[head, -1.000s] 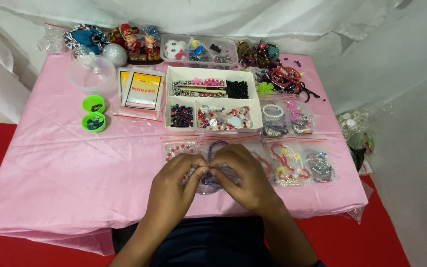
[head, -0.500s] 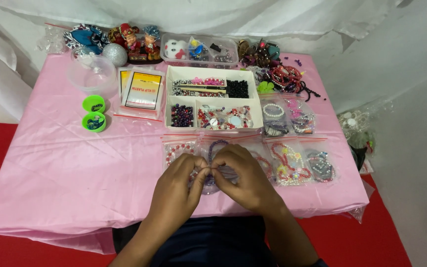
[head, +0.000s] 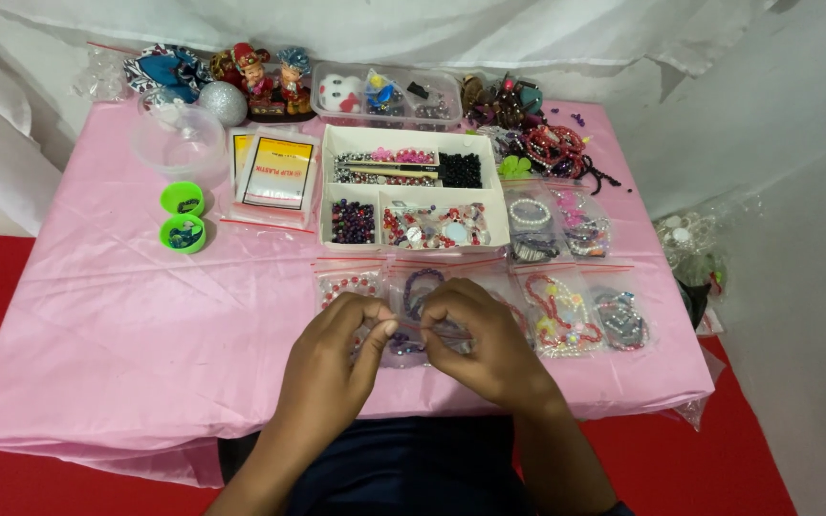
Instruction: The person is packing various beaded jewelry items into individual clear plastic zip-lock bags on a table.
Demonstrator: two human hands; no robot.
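A glossy pink plastic tablecloth [head: 126,325] covers a table set against white draped fabric, with red floor showing on both sides. Both hands meet over the near edge of the cloth, directly in front of the person's body. The left hand [head: 332,358] and the right hand [head: 485,344] face each other with fingers curled inward, and their fingertips pinch a small clear plastic zip bag [head: 415,320] holding a purple beaded bracelet. The bag sits between the two hands, partly under the fingers, so its lower edge and most of its outline are hidden; only the upper part with a loop of purple beads shows above the knuckles. Its top edge seems to run across from one hand to the other, though the bag's long axis cannot be told for certain. Whether the bag rests on the cloth or is lifted off it cannot be told.

Just left of the left hand's fingertips lies another clear bag with red beads [head: 348,285]. Right of the right hand lie a clear bag with pink and yellow beads [head: 558,315] and, further right, a clear bag with dark grey beads [head: 621,318]. Beyond the hands stands a white compartmented box of mixed beads [head: 415,191]. Well to the left of it and apart from the left hand sit two small round green containers [head: 183,218]. The items along the far edge are small and crowded, hard to make out singly.
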